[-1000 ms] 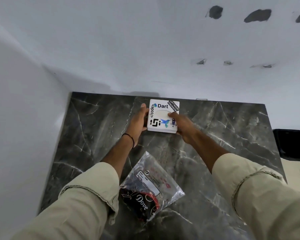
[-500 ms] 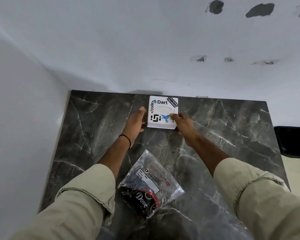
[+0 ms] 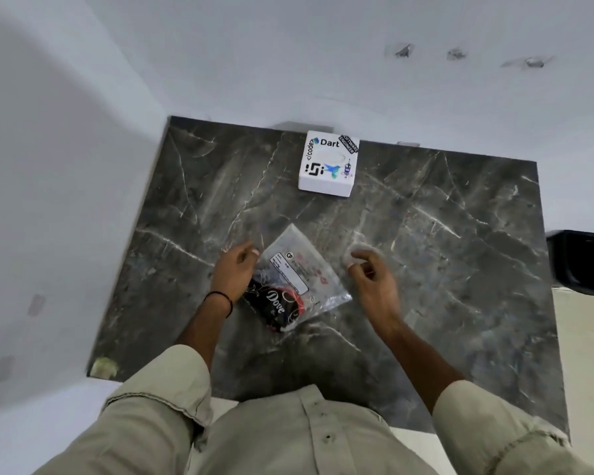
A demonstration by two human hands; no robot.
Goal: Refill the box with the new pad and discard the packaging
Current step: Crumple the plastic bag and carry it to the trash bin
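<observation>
A white square box (image 3: 328, 163) covered in stickers lies closed at the far edge of the dark marble table (image 3: 460, 255). Nearer to me lies a clear plastic bag (image 3: 297, 275) with a white label and a black and red item marked "Dove" inside. My left hand (image 3: 234, 269) hovers at the bag's left edge with fingers loosely curled, holding nothing. My right hand (image 3: 371, 272) hovers just right of the bag, fingers curled and blurred, holding nothing. Whether either hand touches the bag I cannot tell.
White walls close the table in at the back and on the left. A black object (image 3: 583, 258) sits past the table's right edge. A pale floor (image 3: 583, 354) shows on the right.
Both hands let go of the white box and drew back toward me, coming down on either side of the plastic bag. The box stays at the far edge.
</observation>
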